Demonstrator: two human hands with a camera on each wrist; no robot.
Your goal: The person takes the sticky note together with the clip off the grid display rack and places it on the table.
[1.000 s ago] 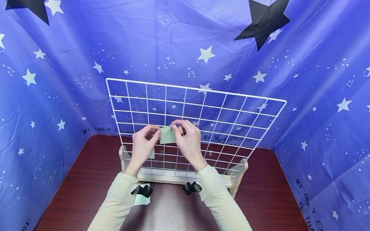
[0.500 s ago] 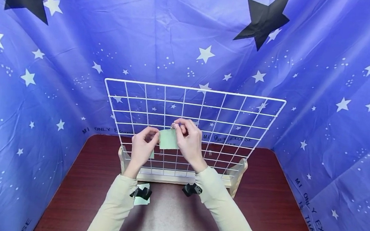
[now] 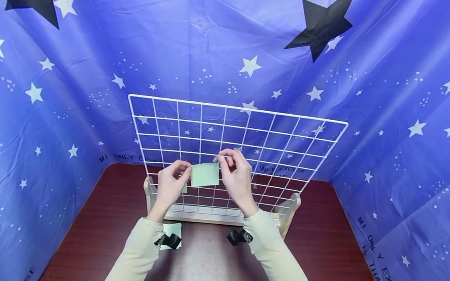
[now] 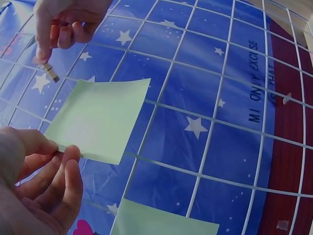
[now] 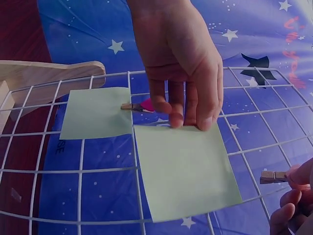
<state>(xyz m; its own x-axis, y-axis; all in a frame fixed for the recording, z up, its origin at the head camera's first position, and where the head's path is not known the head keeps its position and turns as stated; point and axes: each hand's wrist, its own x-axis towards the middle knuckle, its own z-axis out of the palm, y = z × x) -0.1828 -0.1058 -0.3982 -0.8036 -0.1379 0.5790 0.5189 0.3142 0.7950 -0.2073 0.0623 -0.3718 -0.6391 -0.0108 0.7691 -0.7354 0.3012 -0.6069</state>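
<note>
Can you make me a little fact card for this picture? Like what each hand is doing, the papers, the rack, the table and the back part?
Left grip: pinches an edge of the held paper, which is green
Right grip: holds a wooden clothespin, apart from that paper
Clipped paper: green, fastened to the rack by a heart clothespin, pink heart showing
Rack: white wire grid
Table: dark red, more green paper on it, partly hidden
Backdrop: blue, with stars
</note>
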